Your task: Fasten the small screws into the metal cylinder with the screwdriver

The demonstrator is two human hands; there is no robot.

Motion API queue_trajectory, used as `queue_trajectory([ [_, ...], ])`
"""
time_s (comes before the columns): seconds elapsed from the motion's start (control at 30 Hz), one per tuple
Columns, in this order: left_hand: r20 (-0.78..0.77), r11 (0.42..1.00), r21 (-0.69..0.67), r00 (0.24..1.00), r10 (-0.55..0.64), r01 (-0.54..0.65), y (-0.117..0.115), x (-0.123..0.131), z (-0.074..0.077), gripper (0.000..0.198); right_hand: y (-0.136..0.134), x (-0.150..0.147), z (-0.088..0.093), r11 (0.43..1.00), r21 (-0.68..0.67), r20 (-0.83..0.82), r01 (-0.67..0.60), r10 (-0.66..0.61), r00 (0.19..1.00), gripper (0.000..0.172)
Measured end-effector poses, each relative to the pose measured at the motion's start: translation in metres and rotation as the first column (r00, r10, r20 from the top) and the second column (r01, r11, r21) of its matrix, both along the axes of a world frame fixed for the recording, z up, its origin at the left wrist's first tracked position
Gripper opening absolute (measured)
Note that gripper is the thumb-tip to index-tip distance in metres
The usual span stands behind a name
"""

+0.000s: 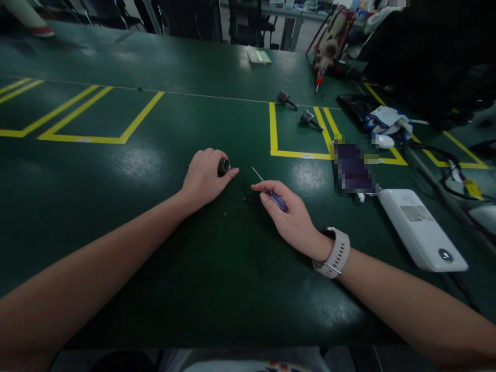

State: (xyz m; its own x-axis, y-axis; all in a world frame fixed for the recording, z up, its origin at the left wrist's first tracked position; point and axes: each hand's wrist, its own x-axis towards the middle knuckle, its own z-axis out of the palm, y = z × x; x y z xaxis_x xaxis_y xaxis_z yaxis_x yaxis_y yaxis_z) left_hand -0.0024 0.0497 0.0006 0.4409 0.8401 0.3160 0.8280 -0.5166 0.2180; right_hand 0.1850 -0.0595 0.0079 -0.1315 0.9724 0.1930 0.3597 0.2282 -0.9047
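Note:
My left hand [206, 176] rests on the green table, its fingers wrapped round a dark metal cylinder [223, 167]. The cylinder's hollow end faces right, and the rest of it is hidden under my fingers. To its right, my right hand [289, 214] holds a small screwdriver with a purple handle [278, 201]. The screwdriver's thin shaft points up and left, apart from the cylinder. Between and below the hands lie small dark rings: a pair side by side [244, 198] and a single ring [225, 214] nearer to me.
Two dark metal parts with thin shafts [311, 120] lie by the yellow tape. Right of them are a blurred-out phone [354, 168], a white power bank [422, 230], gloves [389, 123] and cables. Farther back are a red-handled screwdriver [319, 80] and a pale pad [259, 55].

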Motion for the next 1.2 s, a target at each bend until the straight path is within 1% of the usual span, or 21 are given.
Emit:
queue_trajectory([
  [0.13,-0.015,1.000,-0.014,1.000,0.014,-0.014,-0.002,0.002,0.002,0.029,0.001,-0.002,0.000,1.000,-0.012,0.022,0.004,-0.003,1.000,0.018],
  [0.3,0.008,0.999,-0.039,0.999,0.034,-0.034,-0.005,0.003,0.007,0.034,0.000,-0.002,-0.002,1.000,-0.015,0.014,-0.006,0.007,1.000,0.017],
  [0.47,-0.011,0.993,-0.012,0.993,0.120,-0.120,-0.011,0.002,0.010,0.038,-0.002,-0.002,-0.002,1.000,-0.009,0.022,-0.009,0.009,1.000,0.018],
  [0.6,-0.053,0.982,0.017,0.981,0.187,-0.187,-0.020,0.004,0.013,0.039,0.000,-0.006,-0.001,1.000,-0.023,0.126,-0.004,0.007,0.992,0.021],
  [0.7,-0.046,0.985,-0.004,0.984,0.172,-0.173,-0.022,0.003,0.014,0.038,0.006,-0.015,-0.002,0.999,0.010,0.238,-0.049,0.045,0.970,0.025],
  [0.77,-0.021,0.984,-0.048,0.985,0.172,-0.173,-0.019,-0.002,0.015,0.038,0.012,-0.022,-0.003,0.995,0.041,0.298,-0.087,0.071,0.952,0.026],
  [0.83,0.002,0.975,-0.089,0.979,0.206,-0.205,-0.012,-0.011,0.017,0.037,0.016,-0.029,-0.004,0.990,0.077,0.334,-0.122,0.090,0.938,0.026],
  [0.9,0.019,0.960,-0.114,0.965,0.261,-0.257,-0.005,-0.022,0.019,0.036,0.018,-0.037,-0.005,0.975,0.112,0.365,-0.191,0.139,0.921,0.025],
  [0.97,0.053,0.945,-0.101,0.946,0.319,-0.313,0.002,-0.031,0.022,0.035,0.018,-0.042,-0.005,0.940,0.133,0.405,-0.315,0.238,0.882,0.022],
  [1.0,0.083,0.943,-0.097,0.941,0.327,-0.319,0.004,-0.034,0.023,0.035,0.018,-0.044,-0.005,0.911,0.142,0.432,-0.387,0.295,0.853,0.020],
  [1.03,0.118,0.950,-0.087,0.944,0.308,-0.300,0.005,-0.036,0.024,0.036,0.017,-0.045,-0.005,0.875,0.153,0.460,-0.459,0.347,0.817,0.018],
  [1.07,0.144,0.951,-0.103,0.942,0.303,-0.290,0.006,-0.037,0.025,0.034,0.016,-0.045,-0.005,0.833,0.166,0.492,-0.528,0.394,0.777,0.018],
  [1.1,0.176,0.940,-0.123,0.925,0.337,-0.319,0.005,-0.037,0.027,0.031,0.015,-0.043,-0.004,0.787,0.176,0.524,-0.591,0.434,0.733,0.020],
  [1.13,0.214,0.935,-0.157,0.914,0.345,-0.316,0.003,-0.035,0.029,0.030,0.014,-0.040,-0.003,0.739,0.184,0.555,-0.648,0.466,0.689,0.023],
  [1.17,0.263,0.929,-0.212,0.897,0.355,-0.305,-0.001,-0.033,0.032,0.029,0.013,-0.035,-0.002,0.688,0.185,0.583,-0.702,0.498,0.642,0.027],
  [1.2,0.338,0.912,-0.297,0.862,0.377,-0.282,-0.006,-0.030,0.036,0.028,0.011,-0.030,0.000,0.640,0.180,0.608,-0.747,0.525,0.596,0.029],
])
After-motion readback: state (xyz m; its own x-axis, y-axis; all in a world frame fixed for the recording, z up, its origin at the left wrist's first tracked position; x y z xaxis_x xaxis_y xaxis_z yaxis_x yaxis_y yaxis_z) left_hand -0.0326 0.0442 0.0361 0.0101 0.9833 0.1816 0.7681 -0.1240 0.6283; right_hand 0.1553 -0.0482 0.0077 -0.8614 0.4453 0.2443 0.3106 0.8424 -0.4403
